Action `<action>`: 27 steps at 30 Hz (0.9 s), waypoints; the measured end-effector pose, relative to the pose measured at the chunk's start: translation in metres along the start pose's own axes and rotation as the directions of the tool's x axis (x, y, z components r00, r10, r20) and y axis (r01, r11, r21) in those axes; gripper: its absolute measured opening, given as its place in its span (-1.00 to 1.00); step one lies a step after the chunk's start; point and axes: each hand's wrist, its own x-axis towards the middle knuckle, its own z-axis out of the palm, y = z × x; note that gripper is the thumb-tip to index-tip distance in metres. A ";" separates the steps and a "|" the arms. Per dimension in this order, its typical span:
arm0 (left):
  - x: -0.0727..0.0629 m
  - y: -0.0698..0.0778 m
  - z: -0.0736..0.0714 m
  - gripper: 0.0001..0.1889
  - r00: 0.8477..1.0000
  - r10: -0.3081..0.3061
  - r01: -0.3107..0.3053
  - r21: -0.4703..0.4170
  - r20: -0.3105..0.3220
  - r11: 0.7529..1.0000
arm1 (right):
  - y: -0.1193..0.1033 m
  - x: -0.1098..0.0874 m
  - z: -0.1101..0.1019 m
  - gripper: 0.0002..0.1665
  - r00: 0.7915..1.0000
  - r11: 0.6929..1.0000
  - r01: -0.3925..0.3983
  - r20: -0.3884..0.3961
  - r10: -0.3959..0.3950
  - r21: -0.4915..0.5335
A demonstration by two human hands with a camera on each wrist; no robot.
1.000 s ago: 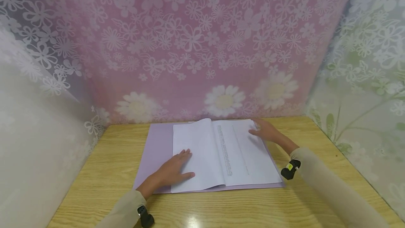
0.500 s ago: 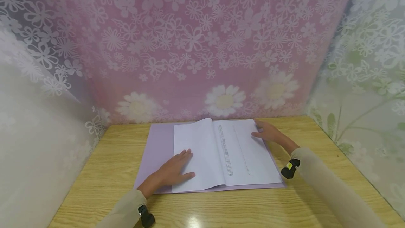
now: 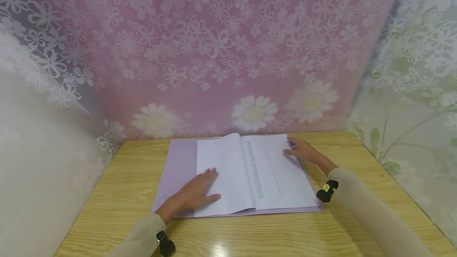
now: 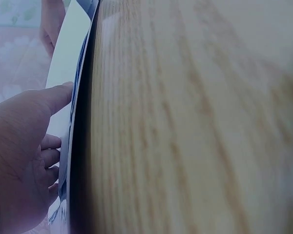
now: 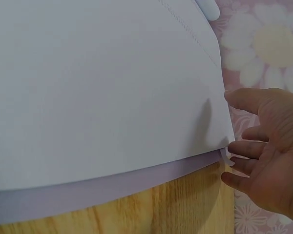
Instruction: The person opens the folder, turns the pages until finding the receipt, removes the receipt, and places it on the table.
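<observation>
An open booklet of white sheets lies in a lilac folder (image 3: 178,162). Its blank left page (image 3: 217,154) curves up towards the fold, while columns of small print run down the right page (image 3: 289,173). My left hand (image 3: 198,189) rests on the left page near its outer edge, fingers spread and fairly straight. At the far right corner of the booklet is my right hand (image 3: 303,150). In the right wrist view, the right hand (image 5: 273,141) has loosely extended fingers at the corner of the sheets, thumb by the top edge; nothing is plainly pinched.
The booklet lies on a wooden table (image 3: 121,193), its far edge close to a pink flowered backdrop (image 3: 200,102). Pale flowered sheeting stands at the left (image 3: 43,162) and right (image 3: 421,138) of the table. Black cameras are strapped to both wrists.
My right hand has shifted slightly right, so its thumb lies less far over the printed page. The left hand stays in place on the blank page.
</observation>
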 end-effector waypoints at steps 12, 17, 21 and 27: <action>0.002 -0.007 0.004 -0.17 1.000 0.007 -0.007 0.003 0.007 1.000 | -0.005 -0.001 0.002 -0.07 1.000 1.000 -0.006 -0.015 0.006 0.005; 0.003 -0.008 0.006 -0.17 1.000 0.009 -0.009 0.006 0.005 1.000 | -0.008 -0.003 0.002 -0.06 1.000 1.000 -0.012 -0.028 0.013 0.027; 0.003 -0.008 0.006 -0.16 1.000 0.004 -0.004 0.006 0.002 1.000 | -0.008 -0.005 0.000 -0.02 1.000 0.999 -0.011 -0.019 0.012 0.048; 0.003 -0.007 0.006 -0.15 1.000 0.000 0.000 -0.006 0.004 1.000 | -0.012 -0.014 -0.005 0.01 1.000 0.984 -0.015 -0.010 0.017 0.178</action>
